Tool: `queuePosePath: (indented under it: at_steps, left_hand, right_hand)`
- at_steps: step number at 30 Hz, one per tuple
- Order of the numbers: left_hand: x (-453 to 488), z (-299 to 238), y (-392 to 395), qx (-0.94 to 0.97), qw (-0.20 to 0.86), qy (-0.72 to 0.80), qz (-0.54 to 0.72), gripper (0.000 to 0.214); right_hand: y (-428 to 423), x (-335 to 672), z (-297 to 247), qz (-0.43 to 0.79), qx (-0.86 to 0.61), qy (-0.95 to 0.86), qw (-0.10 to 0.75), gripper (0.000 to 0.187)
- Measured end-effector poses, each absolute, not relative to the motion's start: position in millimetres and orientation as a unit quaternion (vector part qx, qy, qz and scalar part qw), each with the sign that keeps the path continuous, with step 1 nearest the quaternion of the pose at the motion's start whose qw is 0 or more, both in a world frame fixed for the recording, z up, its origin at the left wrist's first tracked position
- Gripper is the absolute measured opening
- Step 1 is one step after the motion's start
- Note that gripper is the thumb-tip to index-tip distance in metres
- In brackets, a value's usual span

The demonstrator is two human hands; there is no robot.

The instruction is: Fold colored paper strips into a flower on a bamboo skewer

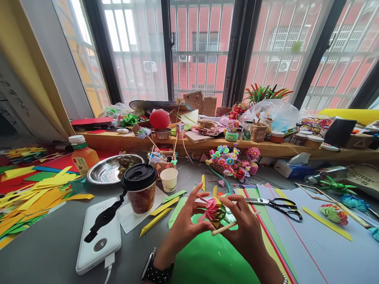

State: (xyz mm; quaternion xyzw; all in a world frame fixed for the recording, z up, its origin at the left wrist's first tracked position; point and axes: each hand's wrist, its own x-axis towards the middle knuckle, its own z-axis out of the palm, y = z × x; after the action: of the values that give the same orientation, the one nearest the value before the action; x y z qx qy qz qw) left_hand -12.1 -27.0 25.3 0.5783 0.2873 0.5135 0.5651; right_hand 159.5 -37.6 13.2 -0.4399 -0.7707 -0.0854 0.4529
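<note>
Both my hands meet over the grey desk on a folded paper flower point(213, 210) of pink, yellow and green strips, mounted on a thin wooden stick point(226, 227). My left hand point(185, 225), with a dark watch on the wrist, pinches the flower's left side with fingertips while other fingers spread. My right hand point(247, 230) closes on the flower's right side and the stick. A bright green paper sheet point(207, 260) lies beneath them.
Black scissors point(280, 207) lie right of my hands on stacked coloured sheets point(310, 244). A lidded coffee cup point(139, 193), white power bank point(99, 234), small paper cup point(169, 179), metal dish point(106, 170) and juice bottle point(80, 154) stand left. Yellow strips point(29, 201) cover the far left; finished paper flowers point(232, 159) sit behind.
</note>
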Motion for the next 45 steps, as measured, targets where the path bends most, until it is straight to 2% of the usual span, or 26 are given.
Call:
queuePosePath:
  at_steps: [4, 7, 12, 15, 18, 25, 32, 37, 42, 45]
  left_hand:
    - [-18, 30, -27, 0.661, 0.538, 0.304, 0.425, 0.072]
    - [-18, 25, -24, 0.68, 0.509, 0.312, 0.425, 0.067]
    - [-17, 16, -22, 0.733, 0.367, 0.347, 0.456, 0.068]
    - [-16, 16, -22, 0.767, 0.316, 0.366, 0.423, 0.057]
    - [-15, 18, -23, 0.768, 0.333, 0.366, 0.405, 0.046]
    - [-17, 25, -25, 0.74, 0.403, 0.377, 0.385, 0.051]
    - [-19, 25, -26, 0.758, 0.372, 0.392, 0.366, 0.038]
    - [-20, 27, -27, 0.758, 0.367, 0.389, 0.373, 0.042]
    - [-20, 30, -29, 0.754, 0.394, 0.368, 0.376, 0.035]
    - [-19, 30, -30, 0.751, 0.392, 0.365, 0.386, 0.042]
  right_hand:
    - [-38, 160, 15, -0.019, -0.448, -0.76, 0.47, 0.042]
    - [-37, 160, 13, -0.004, -0.451, -0.765, 0.459, 0.042]
    - [-33, 162, 8, 0.0, -0.472, -0.767, 0.434, 0.044]
    - [-33, 160, 7, 0.004, -0.476, -0.766, 0.432, 0.043]
    - [-33, 158, 9, 0.018, -0.463, -0.77, 0.439, 0.042]
    - [-35, 163, 13, 0.085, -0.43, -0.783, 0.441, 0.038]
    - [-34, 164, 11, 0.128, -0.419, -0.788, 0.432, 0.039]
    - [-34, 164, 10, 0.117, -0.438, -0.783, 0.427, 0.038]
    - [-35, 164, 12, 0.109, -0.44, -0.788, 0.416, 0.042]
    - [-35, 163, 13, 0.108, -0.452, -0.778, 0.423, 0.043]
